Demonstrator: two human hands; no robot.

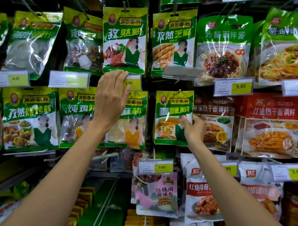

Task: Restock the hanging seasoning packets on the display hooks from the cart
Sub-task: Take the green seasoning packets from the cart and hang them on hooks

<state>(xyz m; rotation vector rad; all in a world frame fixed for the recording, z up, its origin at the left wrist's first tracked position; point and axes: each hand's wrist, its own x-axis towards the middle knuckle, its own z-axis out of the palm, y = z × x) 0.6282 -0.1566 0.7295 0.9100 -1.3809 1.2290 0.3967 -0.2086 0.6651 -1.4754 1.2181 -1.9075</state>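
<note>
The green and yellow seasoning packet (171, 113) hangs upright on a metal hook (178, 92) in the middle row of the display. The right hand (195, 131) pinches its right edge, with the thumb on the front and the other fingers curled round the side. Just to the right of it, partly behind this hand, hangs a brown noodle sauce packet (216, 122). The left hand (111, 98) is raised to the left, its fingers straight and close together. It holds nothing; the fingertips reach the lower edge of an upper packet (124, 38) and cover the left part of a yellow price label (132, 82) marked 3.00. Behind this hand hangs another green packet (135, 120). Below, a pink packet (157, 193) hangs under a second price label (155, 166).
</note>
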